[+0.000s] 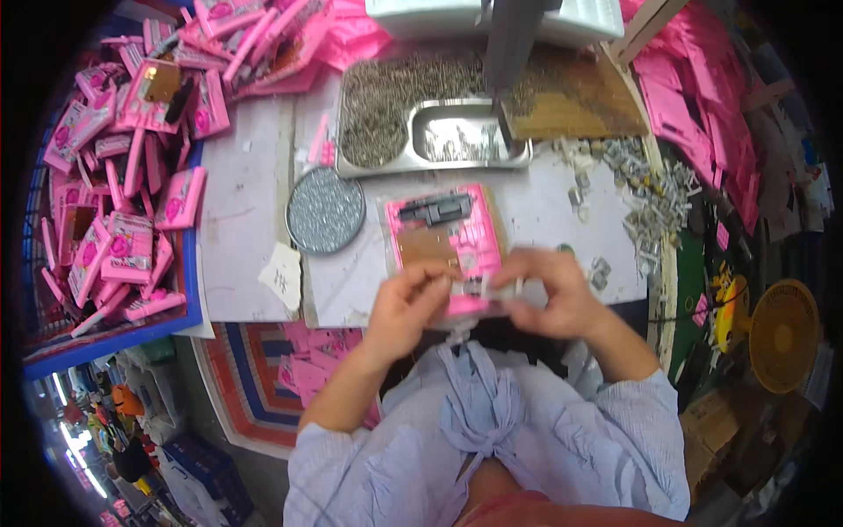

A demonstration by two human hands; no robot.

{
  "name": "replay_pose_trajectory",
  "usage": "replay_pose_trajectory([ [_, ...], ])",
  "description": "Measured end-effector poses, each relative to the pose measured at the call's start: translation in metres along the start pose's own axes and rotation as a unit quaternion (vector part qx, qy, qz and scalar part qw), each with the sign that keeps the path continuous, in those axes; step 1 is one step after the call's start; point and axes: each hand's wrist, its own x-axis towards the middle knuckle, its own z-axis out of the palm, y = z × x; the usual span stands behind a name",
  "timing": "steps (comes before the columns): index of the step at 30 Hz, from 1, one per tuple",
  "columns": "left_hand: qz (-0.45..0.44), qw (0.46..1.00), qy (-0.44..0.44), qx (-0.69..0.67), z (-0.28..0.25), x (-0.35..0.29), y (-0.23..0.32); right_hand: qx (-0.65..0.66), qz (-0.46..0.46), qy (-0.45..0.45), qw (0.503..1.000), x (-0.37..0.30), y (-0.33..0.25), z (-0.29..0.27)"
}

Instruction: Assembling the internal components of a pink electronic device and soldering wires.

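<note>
A pink plastic toy housing (470, 233) lies open side up before me, with a dark grey part (435, 209) across its far end and a brown board (426, 249) below that. Over its near edge my left hand (406, 305) is closed in a pinch at the left; what its fingertips hold is too small and blurred to name. My right hand (555, 292) closes thumb and fingers round a small pale part (502, 288) at the right of the same edge. The fingertips hide some of the housing beneath.
A steel tray (520, 161) full of small screws stands beyond the housing, beside a round dish (326, 211) of tiny metal pieces. Small metal-and-white parts (645, 198) lie scattered at right. A blue crate (198, 290) heaped with pink toys (132, 241) stands left; a yellow fan (784, 336) is far right.
</note>
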Motion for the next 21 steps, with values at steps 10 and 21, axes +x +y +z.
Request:
replay_pose_trajectory([
  [10,0.037,0.999,-0.033,-0.011,0.002,0.041,0.023,0.149,0.074,0.100,0.981,0.024,0.004,-0.007],
  [21,-0.032,0.997,-0.073,-0.003,-0.007,0.028,0.024,-0.055,-0.046,0.000,0.997,0.024,0.005,-0.003],
])
